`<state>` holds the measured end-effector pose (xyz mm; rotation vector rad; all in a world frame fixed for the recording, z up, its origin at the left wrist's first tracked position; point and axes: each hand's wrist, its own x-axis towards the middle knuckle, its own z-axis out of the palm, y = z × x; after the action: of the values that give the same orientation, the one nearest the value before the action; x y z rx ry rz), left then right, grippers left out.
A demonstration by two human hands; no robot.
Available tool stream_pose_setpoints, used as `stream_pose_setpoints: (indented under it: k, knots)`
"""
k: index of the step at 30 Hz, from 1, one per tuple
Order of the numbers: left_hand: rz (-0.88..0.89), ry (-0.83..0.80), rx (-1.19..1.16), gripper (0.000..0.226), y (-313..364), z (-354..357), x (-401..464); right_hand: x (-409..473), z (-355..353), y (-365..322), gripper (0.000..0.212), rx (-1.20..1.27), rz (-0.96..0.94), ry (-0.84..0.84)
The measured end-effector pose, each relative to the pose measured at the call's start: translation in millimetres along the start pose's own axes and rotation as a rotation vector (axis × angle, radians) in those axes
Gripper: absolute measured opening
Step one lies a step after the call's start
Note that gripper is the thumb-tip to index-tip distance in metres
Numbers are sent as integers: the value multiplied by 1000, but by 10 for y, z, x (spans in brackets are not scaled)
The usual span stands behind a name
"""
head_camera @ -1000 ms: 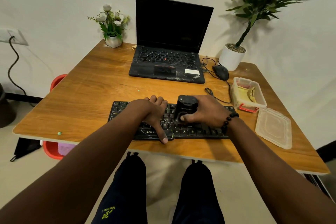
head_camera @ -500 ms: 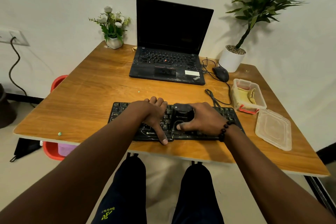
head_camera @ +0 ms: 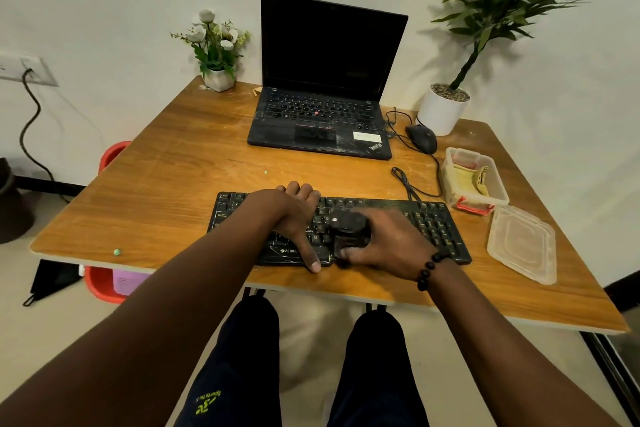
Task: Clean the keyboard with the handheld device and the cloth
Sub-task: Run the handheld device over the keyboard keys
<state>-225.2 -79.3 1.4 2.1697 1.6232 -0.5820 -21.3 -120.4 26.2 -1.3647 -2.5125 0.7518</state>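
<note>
— Wooden table (head_camera: 166,191) against a pale wall: what is seen at its near edge?

— A black keyboard (head_camera: 440,229) is laid flat along the front of the table, its cable (head_camera: 403,180) trailing back toward a black mouse (head_camera: 421,138). Both bare hands are placed on it.

— How is the left hand (head_camera: 294,215) held?

— It is spread open, palm down on the left half of the keys, with nothing gripped. The fingers are pointed toward the far edge of the keyboard and the thumb is stretched down over the near edge, so the board is pinned in place.

— And the right hand (head_camera: 391,243)?

— It is closed around a small black handheld device (head_camera: 348,227), which is stood on the keys about mid-keyboard, just beside the left hand. The thumb is wrapped across the device's near side. A dark beaded bracelet (head_camera: 429,269) is worn on that wrist.

— Where is the cloth?

— A folded yellowish cloth (head_camera: 472,178) is seen inside a clear plastic box (head_camera: 498,196) at the right of the table, well apart from both hands. The box's loose lid (head_camera: 523,243) is laid beside it, nearer the front edge.

— What else is pictured?

— An open laptop (head_camera: 329,80) with a dark screen is set behind the keyboard, flanked by a small vase of white flowers (head_camera: 216,48) and a potted plant (head_camera: 446,107).
</note>
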Motion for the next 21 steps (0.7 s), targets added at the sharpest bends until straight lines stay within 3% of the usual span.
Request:
stream_pose_setpoints:
  k: [2,5,9,12,16,19,21]
  knots:
    - [2,-3,-4,151,14,-7,-3,-11,-28,14,52,12,8,17]
    - [2,4,-17,151,8,7,-15,-45,31,6,50,38,88,208]
    - [19,17,-33,149,8,32,-45,-177,154,-48,49,146,99,162]
    - [-7,5,-39,154,-37,52,-94,-232,83,19,44,322,198,376]
    - [-35,-26,5,159,-193,107,-159,-260,271,99,42,241,296,615]
    - [-8,37,5,158,-214,141,-173,-313,549,-38,43,165,305,600]
    - [20,83,-6,155,-214,146,-174,-317,599,-95,30,213,298,557]
